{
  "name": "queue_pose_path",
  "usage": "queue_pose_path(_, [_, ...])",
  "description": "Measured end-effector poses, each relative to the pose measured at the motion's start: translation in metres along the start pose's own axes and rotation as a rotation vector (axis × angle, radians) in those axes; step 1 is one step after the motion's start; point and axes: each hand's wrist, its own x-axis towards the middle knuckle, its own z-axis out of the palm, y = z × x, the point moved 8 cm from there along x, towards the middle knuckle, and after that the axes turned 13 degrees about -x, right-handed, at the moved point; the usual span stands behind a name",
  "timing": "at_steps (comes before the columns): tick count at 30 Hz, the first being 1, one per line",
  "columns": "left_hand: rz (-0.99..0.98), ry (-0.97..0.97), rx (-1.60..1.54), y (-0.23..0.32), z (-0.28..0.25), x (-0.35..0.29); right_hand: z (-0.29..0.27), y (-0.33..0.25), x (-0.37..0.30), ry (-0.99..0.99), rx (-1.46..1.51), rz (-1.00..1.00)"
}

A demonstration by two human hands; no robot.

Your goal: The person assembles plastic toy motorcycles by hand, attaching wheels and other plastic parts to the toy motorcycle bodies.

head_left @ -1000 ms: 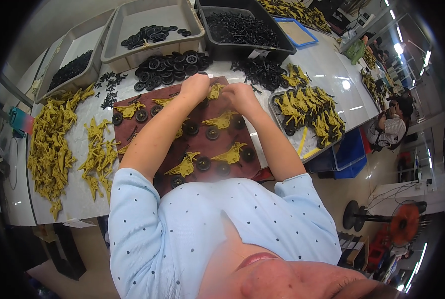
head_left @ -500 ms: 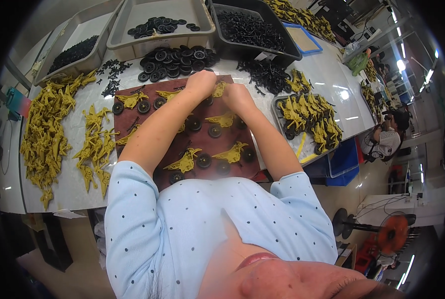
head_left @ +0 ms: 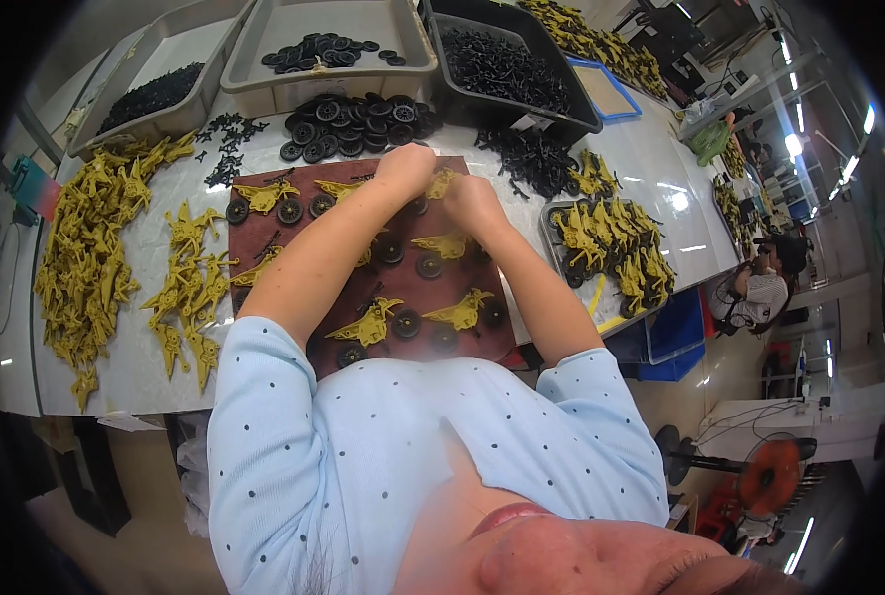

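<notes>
Head view: fingers (head_left: 464, 194), grip unclear, beside half-hidden yellow piece (head_left: 442, 182); lower ones (head_left: 462, 311) point left.

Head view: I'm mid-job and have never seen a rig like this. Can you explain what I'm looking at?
There is no machine: these are a person's bare left hand and right hand. Every picture comes from one wide fisheye camera worn on the head, looking down, so straight edges bend. On a white table lies a flat maroon mat with yellow plastic-looking figures and round black wheels. Beyond it are a heap of black wheels, a grey plastic bin and a black plastic bin. Both hands meet near the mat's far edge at a small yellow piece; I cannot tell whether one or both grip it.
</notes>
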Motion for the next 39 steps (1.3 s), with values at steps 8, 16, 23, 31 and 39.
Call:
queue_pose_path(8, [0.003,-0.021,0.004,0.009,-0.002,0.002,0.014,0.027,0.015,-0.133,0.150,0.272])
queue_pose_path(16, [-0.083,0.009,-0.116,-0.006,-0.011,-0.001,-0.010,0.027,0.007,-0.521,0.353,0.315])
queue_pose_path(23, [-0.315,-0.113,-0.988,-0.008,-0.035,-0.017,-0.042,0.008,0.018,-0.040,0.684,0.118])
queue_pose_path(31, [-0.421,-0.246,-1.250,0.001,-0.049,-0.052,-0.072,-0.051,0.007,0.100,0.511,-0.081])
queue_pose_path(39, [-0.485,-0.245,-1.430,-0.010,-0.060,-0.075,-0.055,-0.055,0.006,-0.142,1.206,0.112])
